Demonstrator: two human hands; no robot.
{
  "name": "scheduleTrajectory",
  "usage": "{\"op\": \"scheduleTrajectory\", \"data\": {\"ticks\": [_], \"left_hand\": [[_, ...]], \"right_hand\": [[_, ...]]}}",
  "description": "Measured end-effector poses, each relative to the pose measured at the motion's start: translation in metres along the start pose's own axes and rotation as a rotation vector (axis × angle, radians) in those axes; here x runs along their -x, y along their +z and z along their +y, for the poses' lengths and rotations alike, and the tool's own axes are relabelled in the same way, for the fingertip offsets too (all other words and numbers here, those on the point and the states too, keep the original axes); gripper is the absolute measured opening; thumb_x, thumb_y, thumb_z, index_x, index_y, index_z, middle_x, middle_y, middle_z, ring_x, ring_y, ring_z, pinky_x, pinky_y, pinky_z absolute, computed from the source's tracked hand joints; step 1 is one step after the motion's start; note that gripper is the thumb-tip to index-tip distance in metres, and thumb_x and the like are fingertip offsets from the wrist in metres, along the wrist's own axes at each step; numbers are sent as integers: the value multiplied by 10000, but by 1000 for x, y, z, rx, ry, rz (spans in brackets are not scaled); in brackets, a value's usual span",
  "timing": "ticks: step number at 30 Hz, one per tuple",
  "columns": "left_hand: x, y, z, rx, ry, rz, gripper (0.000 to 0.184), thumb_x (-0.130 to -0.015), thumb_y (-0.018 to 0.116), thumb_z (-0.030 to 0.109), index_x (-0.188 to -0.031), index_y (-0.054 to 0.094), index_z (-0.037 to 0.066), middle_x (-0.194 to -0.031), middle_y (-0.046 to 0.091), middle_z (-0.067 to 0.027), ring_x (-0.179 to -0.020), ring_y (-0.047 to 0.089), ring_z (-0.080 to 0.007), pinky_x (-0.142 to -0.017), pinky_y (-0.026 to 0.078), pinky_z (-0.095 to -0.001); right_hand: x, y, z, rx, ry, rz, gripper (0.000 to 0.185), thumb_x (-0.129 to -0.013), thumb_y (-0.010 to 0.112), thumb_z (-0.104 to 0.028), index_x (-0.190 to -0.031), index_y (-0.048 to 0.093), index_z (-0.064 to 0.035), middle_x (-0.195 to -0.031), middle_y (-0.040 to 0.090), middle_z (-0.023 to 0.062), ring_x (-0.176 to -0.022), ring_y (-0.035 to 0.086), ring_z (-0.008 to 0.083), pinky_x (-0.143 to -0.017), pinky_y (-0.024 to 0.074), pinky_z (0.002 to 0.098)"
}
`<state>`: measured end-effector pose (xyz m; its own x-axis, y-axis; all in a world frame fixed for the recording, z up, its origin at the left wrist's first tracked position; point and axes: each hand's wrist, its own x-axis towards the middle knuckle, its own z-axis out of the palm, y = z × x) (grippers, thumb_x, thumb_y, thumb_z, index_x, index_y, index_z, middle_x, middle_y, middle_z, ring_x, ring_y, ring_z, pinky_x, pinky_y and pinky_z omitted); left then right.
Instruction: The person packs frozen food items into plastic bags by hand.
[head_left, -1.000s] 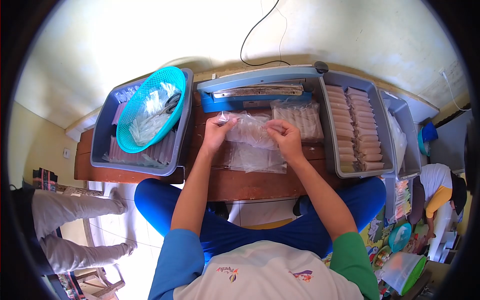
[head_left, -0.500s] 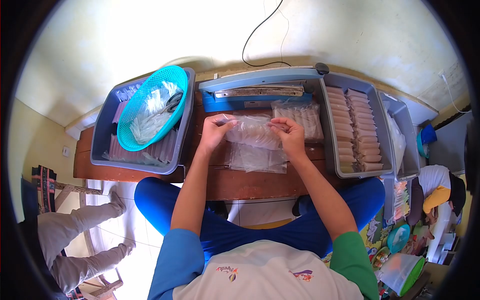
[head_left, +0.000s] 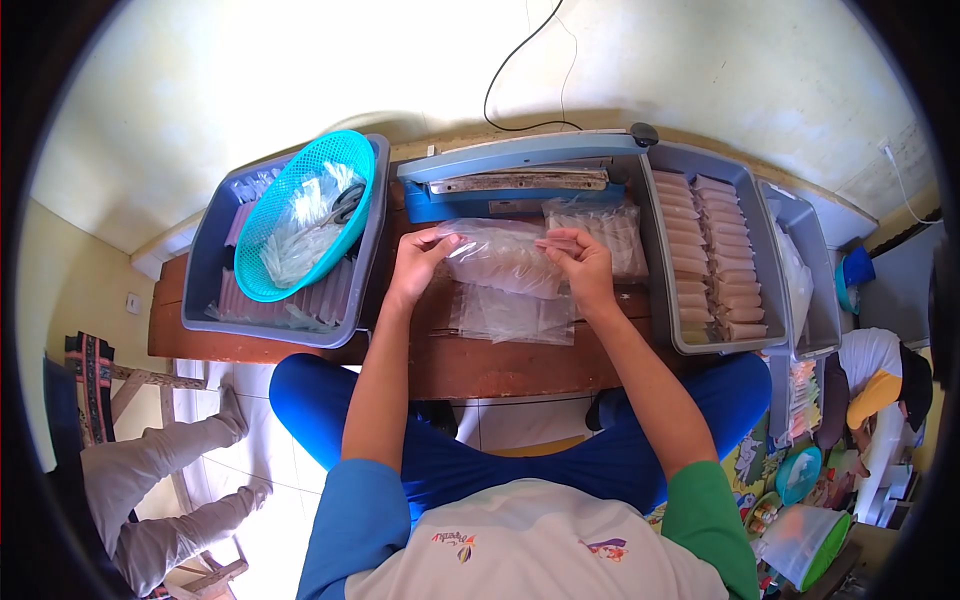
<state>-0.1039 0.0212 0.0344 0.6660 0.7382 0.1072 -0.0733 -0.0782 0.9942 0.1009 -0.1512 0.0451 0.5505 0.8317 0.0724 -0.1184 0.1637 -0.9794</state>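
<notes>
A clear plastic bag of pale pink tubes (head_left: 502,262) is held between both hands above the wooden table (head_left: 470,372). My left hand (head_left: 422,262) pinches the bag's upper left corner. On the other side, my right hand (head_left: 582,266) grips its upper right edge with thumb and fingers. Flat empty-looking clear bags (head_left: 513,318) lie beneath it on the table. Another filled bag (head_left: 622,240) rests behind my right hand. Beyond the hands stands a blue sealer (head_left: 480,205) with its long arm over its base.
At the left, a grey tub (head_left: 368,250) bears a tilted turquoise basket (head_left: 246,262) with plastic bags and scissors. A grey tub (head_left: 668,335) at the right holds rows of pink tubes; another tub (head_left: 828,325) adjoins it. People are at the far left (head_left: 175,445) and far right (head_left: 868,365).
The held bag's top edge has spread flatter between my hands, and my left hand has shifted slightly left. The legs of the person at the left have moved.
</notes>
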Motion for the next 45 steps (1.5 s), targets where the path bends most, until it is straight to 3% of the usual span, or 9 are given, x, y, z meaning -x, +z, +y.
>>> {"op": "scheduleTrajectory", "data": {"ticks": [9, 17, 21, 26, 30, 33, 37, 40, 45], "left_hand": [[4, 0, -20, 95, 51, 48, 158, -894, 685, 125, -937, 744, -15, -909, 731, -72, -865, 650, -128, -837, 493, -278], [12, 5, -31, 92, -55, -153, 514, -771, 742, -45, -1260, 597, 18, -1096, 673, -34, -979, 625, -131, -856, 506, -291], [8, 7, -50, 1, -137, -94, 443, -779, 747, -28, -1202, 622, 20, -1071, 674, -31, -970, 622, -126, -845, 508, -285], [-1, 38, -34, 205, -92, -19, 361, -812, 743, 25, -1155, 631, 25, -1026, 682, -31, -904, 639, -125, -812, 517, -283], [-19, 77, -14, 359, -202, 4, 336, -846, 732, 101, -1157, 630, 26, -1002, 689, -36, -876, 646, -124, -766, 523, -282], [-30, 103, -7, 254, -345, -53, 379, -870, 720, 217, -1164, 622, -1, -986, 696, -69, -865, 652, -131, -701, 508, -262], [-43, 131, -30, -98, -130, -34, 446, -854, 715, 215, -1190, 598, -54, -1001, 705, -109, -877, 666, -187, -733, 506, -294], [-41, 131, -27, -302, -121, -30, 543, -829, 728, 221, -1275, 557, -39, -1007, 702, -151, -884, 669, -211, -764, 512, -319], [-27, 123, -36, -532, -133, 0, 684, -823, 728, 250, -1417, 455, 46, -973, 695, -167, -839, 673, -226, -759, 518, -333]], "right_hand": [[10, -13, 21, 171, -26, -105, 474, -830, 713, -1, -1268, 534, 26, -1153, 660, 123, -1032, 647, 189, -920, 497, 283], [20, -12, 43, 758, -106, -38, 548, -720, 768, -27, -1242, 602, -66, -1065, 670, 83, -918, 641, 175, -789, 518, 298], [20, -11, 37, 718, -82, -45, 516, -751, 739, 2, -1239, 585, -66, -1052, 670, 83, -899, 636, 155, -770, 511, 282], [4, -26, 21, 237, -122, 129, 565, -752, 713, 31, -1269, 504, -59, -936, 688, 95, -853, 656, 135, -724, 509, 273], [-20, -64, -7, 349, -113, 174, 621, -743, 729, 9, -1300, 461, -52, -963, 682, 122, -838, 663, 177, -738, 521, 299], [-37, -98, -15, 686, -55, 191, 582, -753, 709, -26, -1285, 475, -44, -1010, 664, 188, -846, 677, 293, -783, 535, 376], [-40, -115, -20, 885, -129, 194, 570, -774, 657, 37, -1303, 456, -34, -1089, 639, 195, -921, 669, 262, -812, 531, 351], [-29, -108, -20, 1045, -448, 131, 560, -771, 657, 16, -1300, 482, -41, -1216, 571, 235, -1057, 620, 345, -912, 498, 409], [8, -96, -43, 1341, -279, -291, 514, -767, 698, -41, -1256, 540, -70, -1381, 447, 240, -1245, 489, 388, -1017, 437, 444]]}}
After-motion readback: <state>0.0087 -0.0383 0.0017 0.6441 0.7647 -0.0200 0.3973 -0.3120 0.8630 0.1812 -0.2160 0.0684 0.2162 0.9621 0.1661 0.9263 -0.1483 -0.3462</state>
